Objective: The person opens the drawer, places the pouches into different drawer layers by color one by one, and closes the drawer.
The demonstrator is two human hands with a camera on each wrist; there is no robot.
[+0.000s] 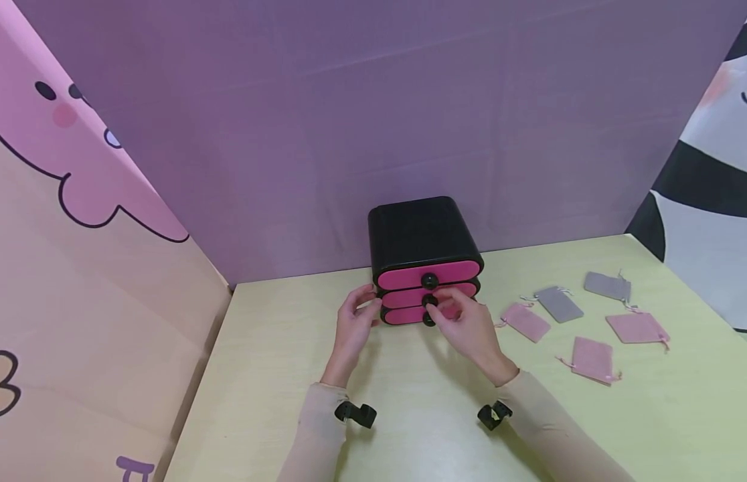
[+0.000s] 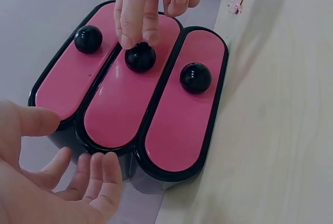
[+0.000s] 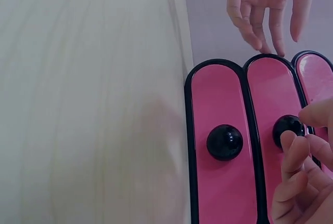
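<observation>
Drawer unit [image 1: 418, 234], one: black casing, rounded corners, standing at the back of the desk [image 1: 271, 375] near the purple backdrop [image 1: 385, 120]. Three pink fronts, stacked, each with a round black knob; all appear to sit flush in their black frames.

Middle knob [image 2: 139, 58]: between the thumb and fingers of the right hand [image 1: 468, 327], which pinch it lightly, the other fingers curled in.

Left hand [image 1: 353, 323]: at the unit's left end, thumb and fingers parted and gently bent, holding nothing (whether the fingertips touch the casing, one cannot tell).

Pouches, drawstring, five, lying flat and apart from the unit, to its right: two grey, one nearer the unit [image 1: 559, 304] and one farther back [image 1: 608, 286]; three pink, one nearest the unit [image 1: 526, 322], one at far right [image 1: 638, 328], one closest to the front [image 1: 592, 360].

Sleeves, pale beige, a pair, each with a black wrist device [image 1: 357, 414] (the second [image 1: 495, 415] matching).

Side panels: left [image 1: 78, 281], with pink cartoon figure; right [image 1: 711, 201], black and white.
</observation>
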